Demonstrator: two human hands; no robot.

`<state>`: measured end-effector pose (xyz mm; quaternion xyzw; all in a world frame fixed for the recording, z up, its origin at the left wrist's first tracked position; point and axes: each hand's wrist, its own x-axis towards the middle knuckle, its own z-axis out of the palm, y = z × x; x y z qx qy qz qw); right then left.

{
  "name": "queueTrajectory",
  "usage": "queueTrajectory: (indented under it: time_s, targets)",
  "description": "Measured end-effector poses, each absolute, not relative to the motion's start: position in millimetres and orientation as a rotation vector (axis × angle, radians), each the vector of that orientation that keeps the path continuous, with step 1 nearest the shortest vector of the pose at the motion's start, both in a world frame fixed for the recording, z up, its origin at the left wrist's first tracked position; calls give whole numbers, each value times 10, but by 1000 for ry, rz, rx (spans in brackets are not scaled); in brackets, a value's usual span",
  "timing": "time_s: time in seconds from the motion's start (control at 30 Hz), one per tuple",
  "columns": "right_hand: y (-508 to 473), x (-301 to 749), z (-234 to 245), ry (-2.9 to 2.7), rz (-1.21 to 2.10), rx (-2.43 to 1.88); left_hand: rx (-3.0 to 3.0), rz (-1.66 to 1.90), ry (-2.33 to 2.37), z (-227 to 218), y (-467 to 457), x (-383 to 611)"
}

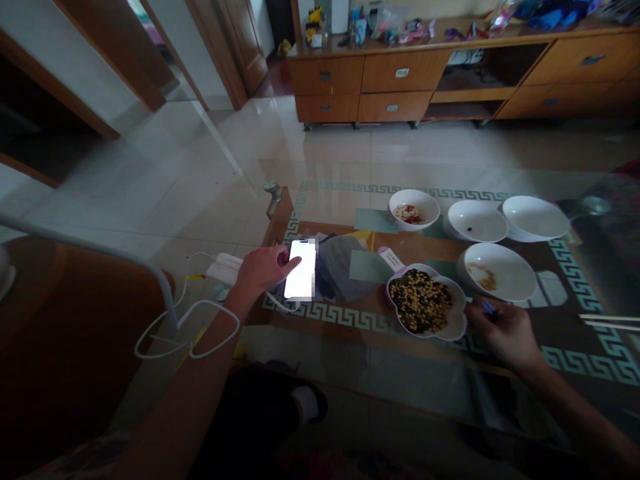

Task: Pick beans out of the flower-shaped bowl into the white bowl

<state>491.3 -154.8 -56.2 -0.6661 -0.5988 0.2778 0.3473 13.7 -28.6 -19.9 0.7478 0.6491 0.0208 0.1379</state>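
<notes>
My left hand reaches over the left end of the glass table, its thumb touching the lit screen of a phone lying flat there; the other fingers are curled. My right hand rests at the right rim of a flower-shaped bowl full of mixed yellow and dark beans, fingers pinched on a small blue-tipped tool. A pale handle sticks out of that bowl at its far left.
Several white bowls stand beyond: one with red and pale bits, two nearly empty, one with a few beans. Chopsticks lie at right. A dark bag lies by the phone. A white charger and cable hang at left. A wooden sideboard stands behind.
</notes>
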Motion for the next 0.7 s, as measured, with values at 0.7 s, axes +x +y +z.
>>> queueTrajectory:
  time_s: [0.7]
  targets:
    - [-1553,4904,-540,-1540,711,-1744,2203,13,1863,-172,-278,142]
